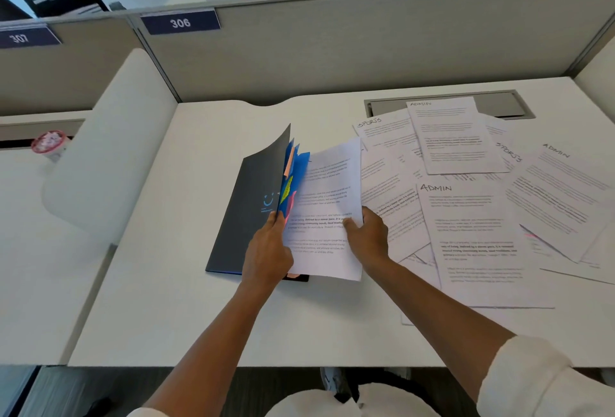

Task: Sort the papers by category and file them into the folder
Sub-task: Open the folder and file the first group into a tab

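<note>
A dark grey folder (248,206) lies on the white desk (206,300), its cover lifted. Blue dividers (298,172) with coloured tabs show inside. My left hand (266,250) grips the cover's lower edge and holds it up. My right hand (367,236) pinches the right edge of a printed sheet (324,210) that lies partly inside the folder against the dividers. To the right, several loose papers are spread out, headed ADMIN (472,236) and SPORTS (382,130).
A grey partition (332,50) with a 306 label closes the desk's far side. A cable tray (506,103) is set in the desk behind the papers. A white side panel (109,137) stands to the left, with a small cup (50,143) beyond it.
</note>
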### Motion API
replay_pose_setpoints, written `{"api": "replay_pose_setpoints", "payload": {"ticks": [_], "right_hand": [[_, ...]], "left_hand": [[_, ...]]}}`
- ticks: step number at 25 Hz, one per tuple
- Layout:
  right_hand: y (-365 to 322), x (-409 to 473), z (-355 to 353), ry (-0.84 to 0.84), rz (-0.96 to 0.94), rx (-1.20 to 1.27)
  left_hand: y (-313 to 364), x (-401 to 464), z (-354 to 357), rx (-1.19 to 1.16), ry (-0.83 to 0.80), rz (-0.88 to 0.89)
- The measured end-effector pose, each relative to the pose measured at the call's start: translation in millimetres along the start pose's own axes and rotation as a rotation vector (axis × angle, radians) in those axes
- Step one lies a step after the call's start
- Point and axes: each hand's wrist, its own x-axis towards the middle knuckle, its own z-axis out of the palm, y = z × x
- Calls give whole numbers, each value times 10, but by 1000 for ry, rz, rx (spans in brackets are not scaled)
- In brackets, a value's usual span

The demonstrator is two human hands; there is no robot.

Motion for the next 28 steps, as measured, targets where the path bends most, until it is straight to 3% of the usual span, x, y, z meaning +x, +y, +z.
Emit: {"api": "replay_pose_setpoints", "payload": {"ticks": [9, 14, 23, 28], "right_hand": [[-88, 168, 448, -173, 68, 34], [-30, 260, 483, -111, 44, -116], [-93, 339, 843, -244, -7, -139], [-123, 337, 960, -273, -47, -174]], "left_hand": [[109, 2, -29, 6, -37, -19], [110, 30, -15, -17, -53, -39], [191, 60, 37, 63, -78, -60], [203, 78, 66, -32, -20, -73]]}}
